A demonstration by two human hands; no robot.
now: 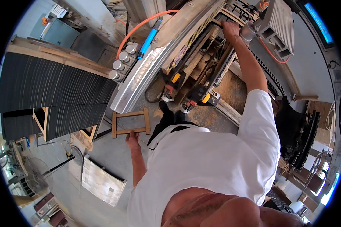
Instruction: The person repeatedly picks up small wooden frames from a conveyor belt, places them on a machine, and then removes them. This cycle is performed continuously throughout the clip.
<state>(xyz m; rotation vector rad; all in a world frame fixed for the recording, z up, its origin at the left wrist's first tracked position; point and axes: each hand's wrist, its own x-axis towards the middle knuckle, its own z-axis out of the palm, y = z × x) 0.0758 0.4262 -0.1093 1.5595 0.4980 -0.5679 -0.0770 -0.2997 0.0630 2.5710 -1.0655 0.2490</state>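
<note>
Low at my left side, my left hand (132,140) grips the near bar of a small rectangular wooden frame (147,121), which hangs above the grey floor. My right arm stretches forward over a long machine. At its far end, my right hand (230,31) has its fingers curled down at the machine's rails (201,56); what lies under the fingertips is hidden. Beside that hand stands a metal cylinder (247,33) below a ribbed grey housing (279,28). Yellow and red fittings (175,78) sit at the near ends of the rails.
A tall stack of dark panels (53,83) stands at the left. A pale metal beam (140,75) carries round silver knobs (123,56), a blue tool (149,39) and an orange hose (132,28). Sawdust (231,94) lies around the machine. A fan (36,174) stands behind left, near a light panel (102,181).
</note>
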